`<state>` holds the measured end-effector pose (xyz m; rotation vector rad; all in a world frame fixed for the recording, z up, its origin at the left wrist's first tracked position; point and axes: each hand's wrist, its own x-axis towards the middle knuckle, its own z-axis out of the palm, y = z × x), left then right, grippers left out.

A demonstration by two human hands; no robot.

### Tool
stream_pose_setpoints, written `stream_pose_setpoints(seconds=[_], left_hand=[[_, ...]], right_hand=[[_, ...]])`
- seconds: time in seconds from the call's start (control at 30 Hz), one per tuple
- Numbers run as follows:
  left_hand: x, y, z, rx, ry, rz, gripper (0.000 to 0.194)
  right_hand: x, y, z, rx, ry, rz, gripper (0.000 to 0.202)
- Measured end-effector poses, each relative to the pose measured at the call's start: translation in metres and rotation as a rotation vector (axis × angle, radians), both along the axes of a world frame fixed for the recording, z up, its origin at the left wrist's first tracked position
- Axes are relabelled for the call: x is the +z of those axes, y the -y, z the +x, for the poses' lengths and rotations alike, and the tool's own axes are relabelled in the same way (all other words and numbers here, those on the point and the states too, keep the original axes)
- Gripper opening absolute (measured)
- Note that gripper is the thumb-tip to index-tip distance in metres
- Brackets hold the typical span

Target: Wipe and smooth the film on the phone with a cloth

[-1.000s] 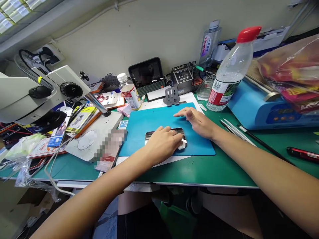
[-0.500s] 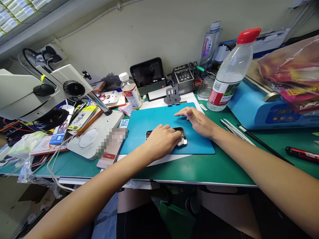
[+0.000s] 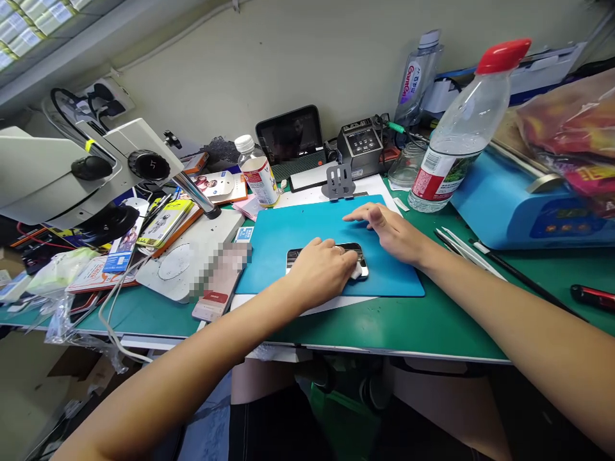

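Observation:
A smartphone (image 3: 363, 255) lies on its back or face on the blue mat (image 3: 298, 221); which side is up I cannot tell. My left hand (image 3: 327, 266) is over the phone, closed around a white wad of tissue or cloth (image 3: 357, 271) that is pressed against the phone's right part. That hand hides the middle of the phone. Just right of the phone and slightly farther back, my right hand (image 3: 391, 230) hovers over or rests on the mat, its fingers stretched out and nothing in it.
A second phone (image 3: 223, 278) lies left of the mat, beside the white microscope base (image 3: 180, 269). Behind the mat stand a grey metal bracket (image 3: 339, 182) and a small bottle (image 3: 259, 173). On the right are a red-capped water bottle (image 3: 454, 141), a blue machine (image 3: 514, 205) and tweezers (image 3: 468, 253).
The whole scene has shifted slightly to the right as my head turned a little. Both hands keep nearly the same places around the phone.

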<state>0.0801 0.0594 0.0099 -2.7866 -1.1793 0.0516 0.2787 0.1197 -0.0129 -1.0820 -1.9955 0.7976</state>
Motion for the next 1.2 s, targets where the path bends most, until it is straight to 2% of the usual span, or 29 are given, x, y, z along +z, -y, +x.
stream_pose_setpoints(seconds=[0.17, 0.4, 0.5, 0.67, 0.93, 1.2], left_hand=[[0.0, -0.008, -0.005, 0.04, -0.011, 0.019, 0.025], [0.0, 0.01, 0.011, -0.036, -0.01, 0.002, 0.021], [0.001, 0.007, 0.001, -0.037, -0.018, -0.006, 0.02], [0.004, -0.01, -0.017, 0.055, -0.044, 0.02, 0.026], [0.002, 0.004, 0.008, -0.026, -0.033, 0.007, 0.022], [0.004, -0.008, -0.02, 0.079, -0.068, 0.026, 0.025]], right_hand=[[0.0, 0.0, -0.001, 0.009, 0.0, 0.0, 0.097], [-0.001, -0.001, -0.001, 0.008, 0.008, -0.006, 0.098], [-0.001, -0.001, 0.0, 0.001, 0.005, -0.011, 0.099], [-0.001, -0.001, 0.0, 0.012, 0.014, -0.012, 0.099], [-0.002, -0.003, 0.001, 0.011, 0.037, -0.004, 0.101], [-0.001, -0.002, 0.0, 0.005, 0.02, -0.021, 0.101]])
